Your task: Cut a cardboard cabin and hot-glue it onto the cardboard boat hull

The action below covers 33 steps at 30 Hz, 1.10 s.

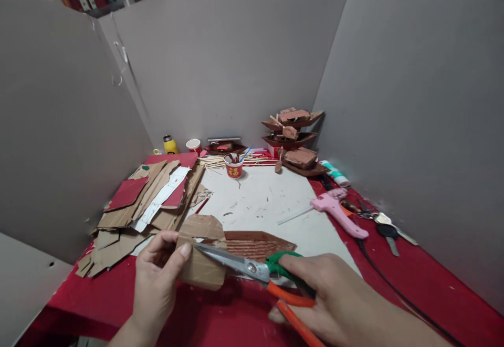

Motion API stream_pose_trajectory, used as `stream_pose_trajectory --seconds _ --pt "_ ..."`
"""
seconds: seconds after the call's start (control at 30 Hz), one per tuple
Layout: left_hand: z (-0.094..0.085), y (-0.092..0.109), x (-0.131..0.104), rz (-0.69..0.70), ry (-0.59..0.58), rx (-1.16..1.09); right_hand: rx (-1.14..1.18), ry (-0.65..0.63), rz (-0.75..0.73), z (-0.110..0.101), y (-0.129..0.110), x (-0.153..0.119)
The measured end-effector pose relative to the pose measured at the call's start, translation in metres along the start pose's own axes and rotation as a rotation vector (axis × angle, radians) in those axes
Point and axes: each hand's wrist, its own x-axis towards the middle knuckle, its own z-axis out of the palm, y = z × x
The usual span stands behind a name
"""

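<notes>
My left hand point(159, 271) pinches a rounded piece of brown cardboard point(202, 271) by its left edge, thumb on top. A slit runs across the piece, parting a rounded upper portion from the lower one. In my right hand point(321, 289) is a pair of scissors point(236, 263) with green and orange handles. Their blades point left and lie in the slit, the tips close to my left thumb. Behind the blades a brown model boat hull point(258, 244) with a ribbed inside rests on white paper point(271, 195), partly covered by the cardboard.
Cardboard sheets point(129, 218) are piled at the left. A pink glue gun point(340, 210) and keys point(388, 229) lie at the right. Finished-looking model boats point(301, 160), a red paper cup point(233, 168), thin wooden sticks point(210, 161) and a yellow bottle point(170, 145) stand along the back.
</notes>
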Motion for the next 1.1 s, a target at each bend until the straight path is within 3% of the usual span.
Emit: stream_pose_trajectory --seconds 0.2,0.47,0.73,0.9,1.1 --pt "0.004 -0.004 -0.003 0.11 0.008 0.046 -0.039 -0.041 0.069 -0.011 -0.006 0.001" --pt "-0.006 0.01 0.006 0.099 0.008 0.045 -0.006 -0.017 0.049 -0.021 -0.006 0.001" --pt "-0.006 0.012 0.015 -0.136 -0.014 -0.122 -0.069 -0.016 0.025 -0.009 -0.007 0.002" --pt "-0.006 0.008 0.018 -0.029 0.104 -0.101 -0.051 0.001 0.019 0.0 -0.004 0.004" --pt "0.004 -0.001 0.005 0.07 0.126 -0.065 -0.069 0.085 0.005 0.005 -0.003 0.007"
